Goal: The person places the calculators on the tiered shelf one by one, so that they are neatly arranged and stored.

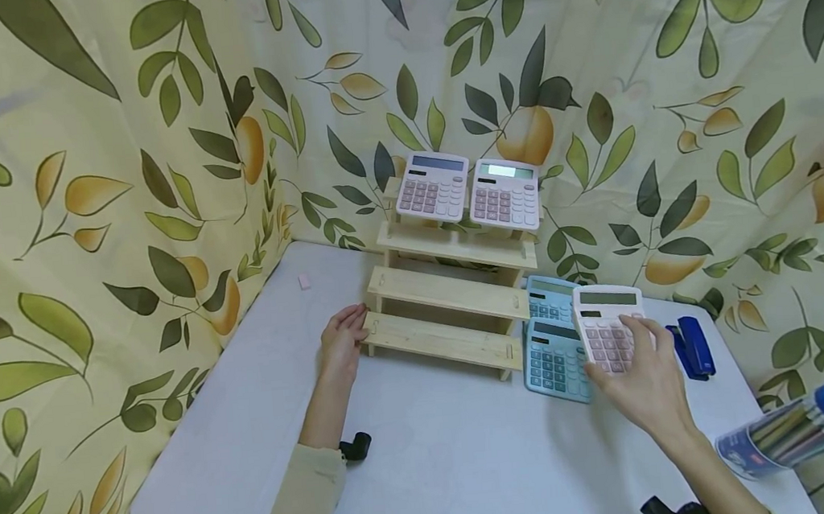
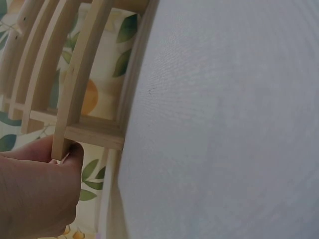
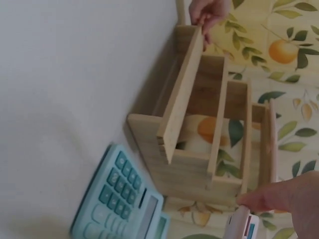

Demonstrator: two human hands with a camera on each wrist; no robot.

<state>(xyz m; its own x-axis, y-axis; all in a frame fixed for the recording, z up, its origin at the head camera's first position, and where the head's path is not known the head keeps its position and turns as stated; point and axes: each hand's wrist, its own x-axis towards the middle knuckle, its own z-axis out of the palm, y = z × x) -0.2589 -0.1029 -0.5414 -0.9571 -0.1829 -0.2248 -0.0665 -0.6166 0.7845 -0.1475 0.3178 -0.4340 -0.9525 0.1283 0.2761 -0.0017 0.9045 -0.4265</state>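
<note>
A stepped wooden rack [image 1: 447,290] stands on the table, and my left hand [image 1: 341,345] is at the left end of its lowest step. In the left wrist view, the thumb and fingers pinch that board end [image 2: 64,142]. My right hand [image 1: 647,384] holds a pink-and-white calculator [image 1: 605,335] by its sides, raised over two blue calculators. The front blue calculator [image 1: 554,361] lies beside the rack's right end; the back blue calculator [image 1: 550,298] is partly hidden. Two more pale pink calculators, one left [image 1: 432,187] and one right [image 1: 505,193], lean on the top step.
To the right of the held calculator lies a dark blue stapler [image 1: 694,348]. A clear jar [image 1: 789,437] of pens with a blue lid is at the table's right edge. A small pink block [image 1: 304,281] lies at the back left. Patterned curtain [image 1: 584,50] hangs behind.
</note>
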